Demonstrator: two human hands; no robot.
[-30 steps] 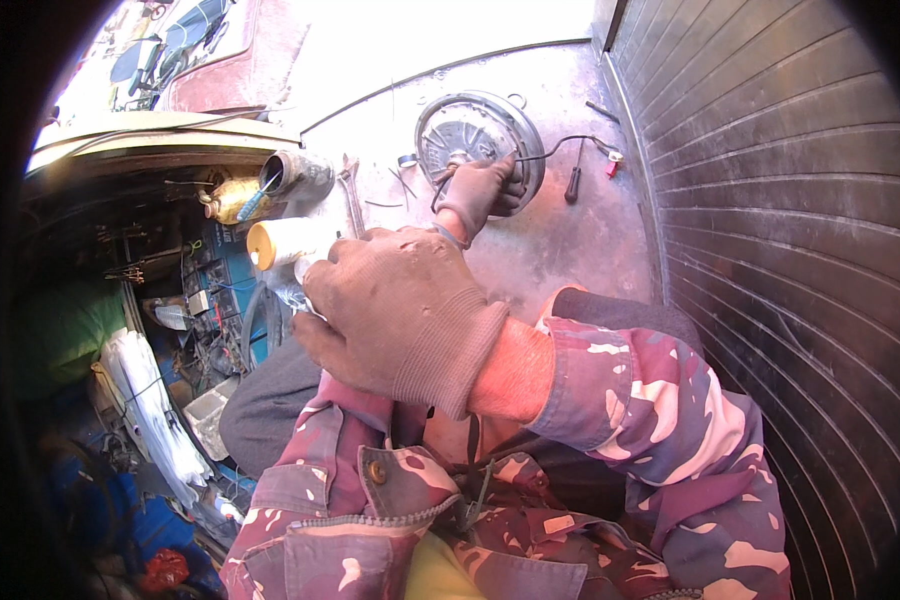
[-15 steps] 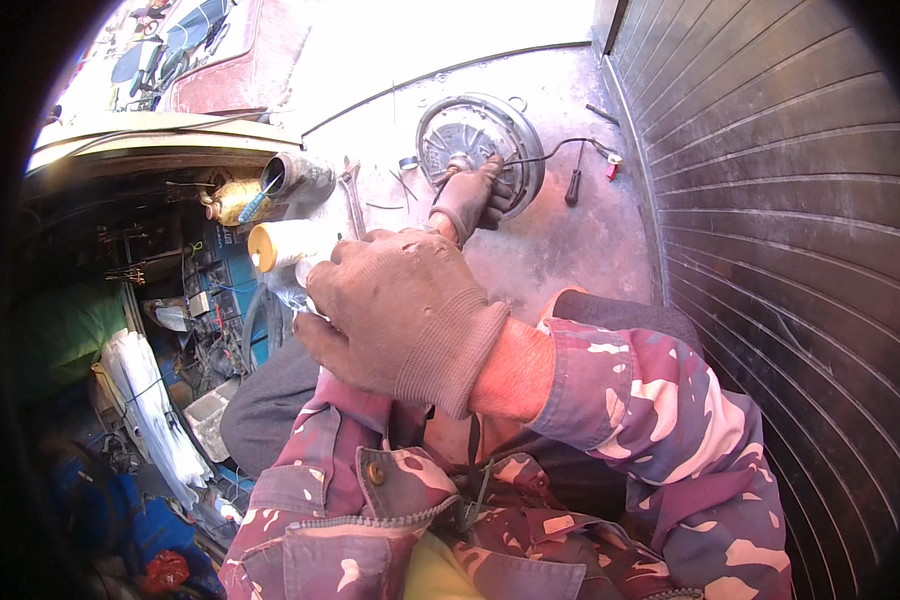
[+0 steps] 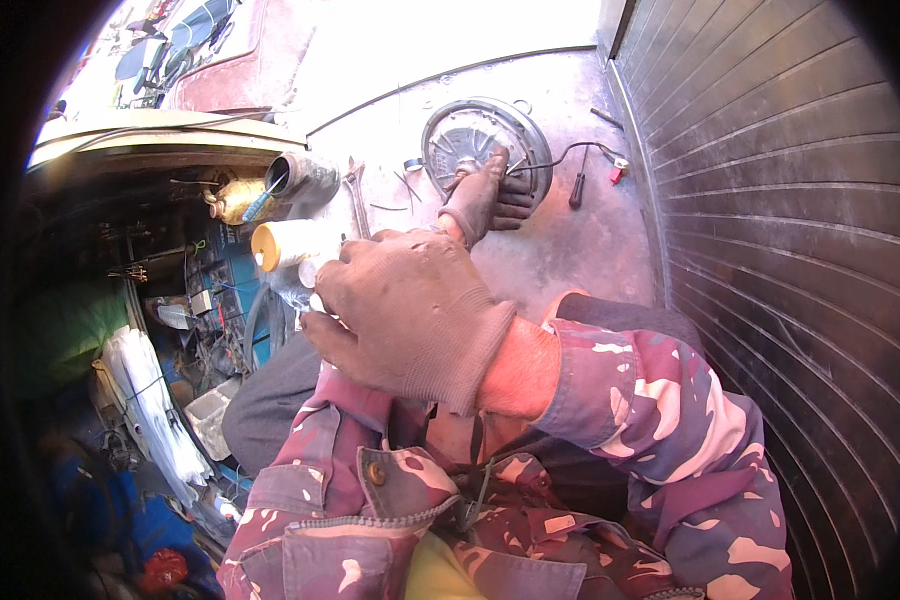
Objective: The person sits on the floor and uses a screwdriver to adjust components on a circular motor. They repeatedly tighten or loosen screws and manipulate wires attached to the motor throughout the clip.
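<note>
My left hand (image 3: 485, 195), in a brown glove, reaches past the right one to a round hub motor (image 3: 457, 130) lying on the ground. Its fingers are stretched out to the right over the motor's near side, thumb up by the hub. A black cable (image 3: 560, 158) runs from the motor to the right. Close to me, my gloved right hand (image 3: 400, 305) is closed, thumb and fingers together around a small white thing (image 3: 316, 301); its kind cannot be made out. Just beyond those fingers lies a white container with a yellow lid (image 3: 266, 246).
Left of the motor lie a wrench (image 3: 357, 200) and a dark metal can (image 3: 310, 180) with a blue-handled tool. A screwdriver (image 3: 577, 190) and red connector (image 3: 617, 175) are at the right, near a slatted metal shutter (image 3: 790, 200). A cluttered compartment (image 3: 200, 290) borders my left side.
My left hand's fingers, curled against the motor before, have straightened out to the right. The right hand keeps its grip. The whole view has shifted slightly.
</note>
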